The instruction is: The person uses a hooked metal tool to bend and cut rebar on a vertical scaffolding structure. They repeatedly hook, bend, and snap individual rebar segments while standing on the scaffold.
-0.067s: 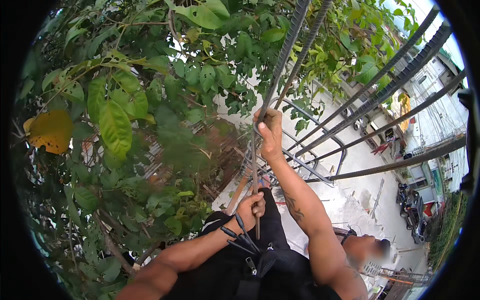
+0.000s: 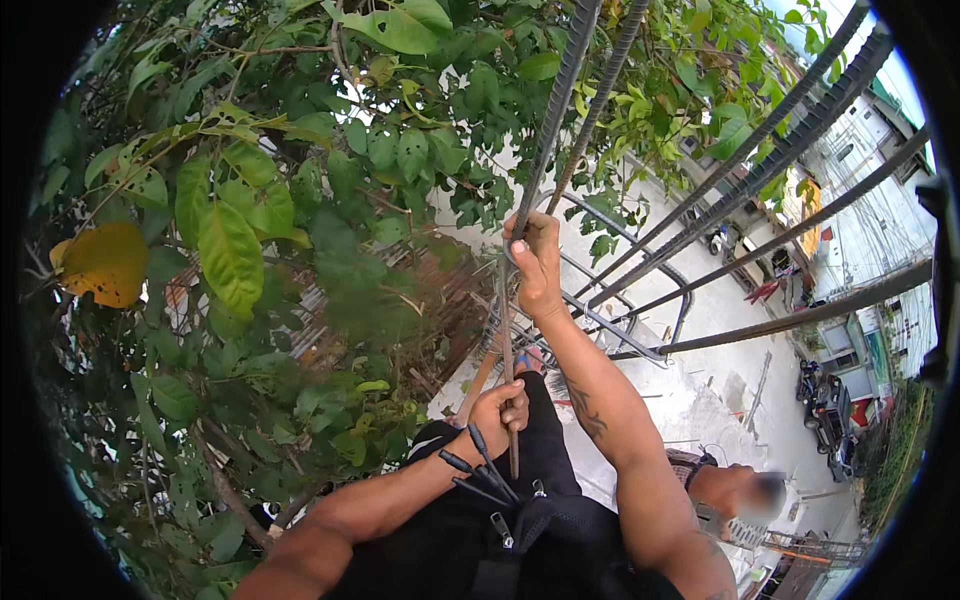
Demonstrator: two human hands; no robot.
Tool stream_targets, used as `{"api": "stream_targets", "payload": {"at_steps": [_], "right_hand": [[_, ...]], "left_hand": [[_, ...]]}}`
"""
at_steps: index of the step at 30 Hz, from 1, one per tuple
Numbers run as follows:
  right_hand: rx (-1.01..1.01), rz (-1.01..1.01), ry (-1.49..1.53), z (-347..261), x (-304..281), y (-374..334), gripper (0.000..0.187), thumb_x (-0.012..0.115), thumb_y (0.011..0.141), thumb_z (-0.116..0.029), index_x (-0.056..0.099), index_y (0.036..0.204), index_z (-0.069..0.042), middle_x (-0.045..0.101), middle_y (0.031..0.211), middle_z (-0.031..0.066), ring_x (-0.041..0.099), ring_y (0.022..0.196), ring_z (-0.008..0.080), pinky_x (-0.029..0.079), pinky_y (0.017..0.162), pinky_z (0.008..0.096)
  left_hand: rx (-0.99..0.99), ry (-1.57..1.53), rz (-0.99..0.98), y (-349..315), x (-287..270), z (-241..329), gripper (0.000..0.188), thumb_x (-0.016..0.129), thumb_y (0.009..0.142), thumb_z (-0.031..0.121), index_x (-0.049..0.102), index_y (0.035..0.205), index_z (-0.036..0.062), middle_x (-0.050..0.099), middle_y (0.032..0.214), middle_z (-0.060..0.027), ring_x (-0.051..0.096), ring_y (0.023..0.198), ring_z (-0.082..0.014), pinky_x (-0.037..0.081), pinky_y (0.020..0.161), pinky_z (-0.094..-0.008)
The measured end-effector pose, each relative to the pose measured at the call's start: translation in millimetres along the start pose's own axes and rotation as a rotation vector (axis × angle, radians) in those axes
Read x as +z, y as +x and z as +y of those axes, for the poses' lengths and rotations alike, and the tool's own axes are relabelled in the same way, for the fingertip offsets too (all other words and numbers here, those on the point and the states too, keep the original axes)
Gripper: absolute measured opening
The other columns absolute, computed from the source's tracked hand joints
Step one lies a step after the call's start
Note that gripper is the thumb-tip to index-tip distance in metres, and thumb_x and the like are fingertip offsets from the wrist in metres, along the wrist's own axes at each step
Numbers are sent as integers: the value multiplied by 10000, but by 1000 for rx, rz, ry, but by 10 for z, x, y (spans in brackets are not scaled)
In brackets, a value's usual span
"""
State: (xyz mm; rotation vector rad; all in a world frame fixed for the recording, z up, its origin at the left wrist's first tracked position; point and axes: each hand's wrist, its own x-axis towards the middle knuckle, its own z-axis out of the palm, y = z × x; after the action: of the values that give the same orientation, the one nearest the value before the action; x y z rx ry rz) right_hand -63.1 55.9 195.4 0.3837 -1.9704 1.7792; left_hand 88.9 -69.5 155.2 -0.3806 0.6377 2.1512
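Observation:
My left hand (image 2: 500, 408) is closed around the lower part of a thin brown metal rod (image 2: 508, 345), in front of my black trousers. The rod's lower end sticks out below that fist. Farther up, my right hand (image 2: 538, 262) wraps around a dark ribbed rebar (image 2: 556, 120), its thumb pressed against the front. The rod's upper end meets the rebar at these fingers, and how the two join there is hidden. A second rebar (image 2: 600, 110) rises close beside the first. Bent steel stirrups (image 2: 685, 300) surround the bars beyond my right forearm.
More upright rebars (image 2: 740, 215) lean across the right side. Leafy branches (image 2: 235, 245) crowd the left and top. Far below lie pale ground (image 2: 700, 400) and parked vehicles (image 2: 825, 410). Another person (image 2: 720, 488) is at lower right. Black cable ends (image 2: 480, 465) hang at my chest.
The view has shifted slightly against the rebars and the ground. Both hands keep their grips, with the left fist and rod almost unmoved.

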Motion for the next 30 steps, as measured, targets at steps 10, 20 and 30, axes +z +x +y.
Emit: {"api": "stream_targets", "payload": {"at_steps": [10, 20, 30], "right_hand": [[-46, 75, -89, -47, -13, -46, 437, 547, 837, -302, 412, 1129, -7, 546, 912, 140, 556, 809, 266, 449, 777, 368], [81, 35, 69, -112, -47, -6, 397, 514, 855, -272, 419, 1131, -3, 534, 1008, 129, 525, 926, 215, 426, 856, 337], [-68, 126, 13, -103, -84, -1, 295, 511, 841, -190, 392, 1053, -23, 545, 838, 230, 540, 817, 433, 419, 734, 437]], "left_hand": [[-59, 89, 70, -581, 464, 531, 204, 518, 856, 318, 503, 871, 116, 398, 577, 7, 384, 494, -136, 364, 562, -325], [369, 335, -242, -916, 698, 728, 740, 538, 689, 228, 369, 1369, -10, 486, 1255, -268, 554, 1058, -369, 462, 852, -386], [701, 999, -263, -704, 318, 570, 280, 702, 782, 149, 552, 1000, 57, 291, 1450, -242, 277, 1370, -312, 435, 1001, -364]]}}
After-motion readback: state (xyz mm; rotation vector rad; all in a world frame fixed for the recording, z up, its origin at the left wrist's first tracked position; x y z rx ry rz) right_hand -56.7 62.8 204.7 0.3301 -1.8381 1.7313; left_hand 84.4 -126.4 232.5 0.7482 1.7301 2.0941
